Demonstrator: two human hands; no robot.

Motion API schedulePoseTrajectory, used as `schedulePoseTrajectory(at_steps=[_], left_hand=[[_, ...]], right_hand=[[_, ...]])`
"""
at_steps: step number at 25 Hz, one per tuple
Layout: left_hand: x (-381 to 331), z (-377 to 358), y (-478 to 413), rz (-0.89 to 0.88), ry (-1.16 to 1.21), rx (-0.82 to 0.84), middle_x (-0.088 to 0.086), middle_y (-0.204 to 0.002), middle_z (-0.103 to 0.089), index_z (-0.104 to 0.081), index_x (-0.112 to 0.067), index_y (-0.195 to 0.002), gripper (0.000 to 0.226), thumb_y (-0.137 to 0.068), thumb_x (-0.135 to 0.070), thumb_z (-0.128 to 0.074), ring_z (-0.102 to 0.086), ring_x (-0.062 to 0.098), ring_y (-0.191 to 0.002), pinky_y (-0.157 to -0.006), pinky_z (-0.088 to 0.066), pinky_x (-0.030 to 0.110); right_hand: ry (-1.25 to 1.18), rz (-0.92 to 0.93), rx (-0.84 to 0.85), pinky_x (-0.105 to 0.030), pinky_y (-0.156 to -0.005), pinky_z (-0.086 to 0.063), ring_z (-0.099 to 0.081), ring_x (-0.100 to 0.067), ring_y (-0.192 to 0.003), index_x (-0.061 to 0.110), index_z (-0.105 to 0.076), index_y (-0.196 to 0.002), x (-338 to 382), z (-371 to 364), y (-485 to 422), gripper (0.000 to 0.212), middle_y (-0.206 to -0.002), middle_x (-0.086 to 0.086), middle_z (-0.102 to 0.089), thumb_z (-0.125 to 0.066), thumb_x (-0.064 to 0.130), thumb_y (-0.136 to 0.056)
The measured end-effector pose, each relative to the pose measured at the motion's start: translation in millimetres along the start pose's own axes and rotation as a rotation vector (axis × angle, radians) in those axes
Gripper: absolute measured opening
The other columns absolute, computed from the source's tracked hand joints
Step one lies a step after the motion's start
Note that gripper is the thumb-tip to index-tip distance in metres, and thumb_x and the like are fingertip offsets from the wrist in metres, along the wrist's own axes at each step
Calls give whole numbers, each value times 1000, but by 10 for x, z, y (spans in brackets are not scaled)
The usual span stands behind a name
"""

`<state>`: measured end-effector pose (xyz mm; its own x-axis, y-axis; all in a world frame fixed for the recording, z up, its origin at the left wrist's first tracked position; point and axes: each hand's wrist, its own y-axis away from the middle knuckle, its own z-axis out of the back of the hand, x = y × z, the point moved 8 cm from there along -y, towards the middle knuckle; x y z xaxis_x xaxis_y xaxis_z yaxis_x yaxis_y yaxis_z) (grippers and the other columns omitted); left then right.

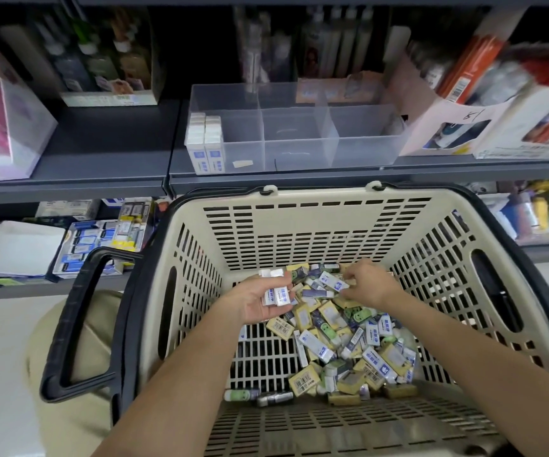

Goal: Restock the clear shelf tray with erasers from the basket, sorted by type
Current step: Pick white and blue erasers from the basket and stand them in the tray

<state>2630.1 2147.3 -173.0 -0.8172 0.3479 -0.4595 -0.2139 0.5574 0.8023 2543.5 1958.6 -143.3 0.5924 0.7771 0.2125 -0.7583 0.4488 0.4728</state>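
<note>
- left hand (256, 301) is palm up with the fingers curled round a bunch of white-and-blue erasers (278, 296). I can see two blue sleeves plus some white ends poking out past the fingers, so at least two, likely more.
- those lie side by side with their long axis pointing away from the person, toward the shelf.
- right hand (368, 285) sits just beside it, fingertips pinching a loose white-and-blue eraser (332, 281) on top of the pile. That one lies slantwise across the view.
- both hands are low in the basket (299, 232), near its far wall. The loose pile runs to dozens, way too many to count. I make out four kinds: white-and-blue, yellowish boxed ones, green ones with faces, and a few dark ones.
- the clear tray (358, 136) is on the shelf (101, 150) just beyond the basket rim, up and ahead of both hands.
- matching stock (205, 143) stands on end in the tray's front-left compartment, two rows, maybe four deep (blurry). I can't make out erasers in the other compartments.
- my guess: the left hand is nearer that corner, so the bunch goes up, forward and a bit left, tipped on end.
</note>
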Motion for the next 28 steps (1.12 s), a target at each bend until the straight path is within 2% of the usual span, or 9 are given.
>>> schedulePoseTrajectory(at_steps=[4, 8, 12, 16, 19, 20, 22, 26, 28], left_hand=[[-40, 29, -53, -38, -14, -36, 9, -82, -72, -65, -6, -100, 30, -74, -15, -77, -70, 19, -74, -63, -58, 34], [-110, 36, -92, -117, -29, -138, 13, -90, -70, -63, -4, -106, 32, -76, -8, -74, -69, 20, -80, -59, -56, 32], [-155, -217, -58, -134, -118, -9, 10, -96, -71, -64, -7, -106, 30, -78, -15, -74, -68, 19, -87, -73, -56, 33], [-114, -372, 79, -62, -101, 158, 8, -86, -70, -67, -9, -93, 26, -75, -27, -71, -67, 20, -84, -76, -56, 31], [-288, -271, 196, -99, -143, 53, 7, -85, -70, -63, -8, -97, 35, -67, -19, -77, -66, 19, -82, -74, -56, 29], [-402, -195, 244, -130, -149, -33, 7, -85, -70, -62, -8, -99, 36, -67, -15, -78, -66, 18, -79, -69, -56, 28], [-643, -35, 366, -196, -97, -173, 7, -84, -69, -62, -8, -99, 33, -70, -12, -78, -64, 17, -73, -54, -54, 23], [-813, 172, 635, -240, 34, -242, 7, -89, -67, -64, -6, -101, 28, -75, -10, -75, -62, 15, -77, -45, -51, 19], [-764, 205, 691, -233, 15, -242, 9, -96, -67, -65, -6, -107, 33, -75, -10, -75, -63, 18, -84, -45, -50, 20]], right_hand=[[-71, -23, -3, -31, -76, -50, -56, -18, -87, 19, -58, -101, 20, 31, -15, 20, -105, 0, -58, -64, 22, -83], [-432, 18, -11, -22, -55, -48, -64, -13, -68, 21, -56, -90, 68, 332, 94, 6, -80, 0, -65, -61, 18, -87], [-729, 83, 136, -15, -48, -45, -63, -4, -54, 17, -65, -80, 449, 353, 249, 7, -65, 0, -68, -65, 20, -85], [-890, 75, 140, -20, -58, -49, -67, -12, -66, 11, -67, -89, 667, 313, 253, 20, -75, -3, -71, -57, 27, -91], [-1125, 50, 167, -20, -59, -51, -70, -15, -77, 14, -64, -96, 663, 293, 229, 17, -90, -7, -73, -51, 25, -95], [-1101, 52, 150, -18, -57, -51, -70, -12, -75, 16, -64, -94, 666, 279, 206, 15, -89, -6, -73, -51, 23, -94], [-803, 126, 109, -17, -59, -51, -66, -8, -69, 15, -65, -89, 783, 189, 136, 13, -88, -3, -71, -53, 19, -93], [-157, 426, 201, -30, -83, -51, -62, -18, -96, 11, -65, -109, 1480, -409, 88, 25, -112, -5, -65, -58, 24, -89], [131, 428, 209, -38, -80, -52, -58, -24, -103, 13, -58, -114, 1636, -682, 76, 33, -116, -6, -58, -57, 32, -87]])
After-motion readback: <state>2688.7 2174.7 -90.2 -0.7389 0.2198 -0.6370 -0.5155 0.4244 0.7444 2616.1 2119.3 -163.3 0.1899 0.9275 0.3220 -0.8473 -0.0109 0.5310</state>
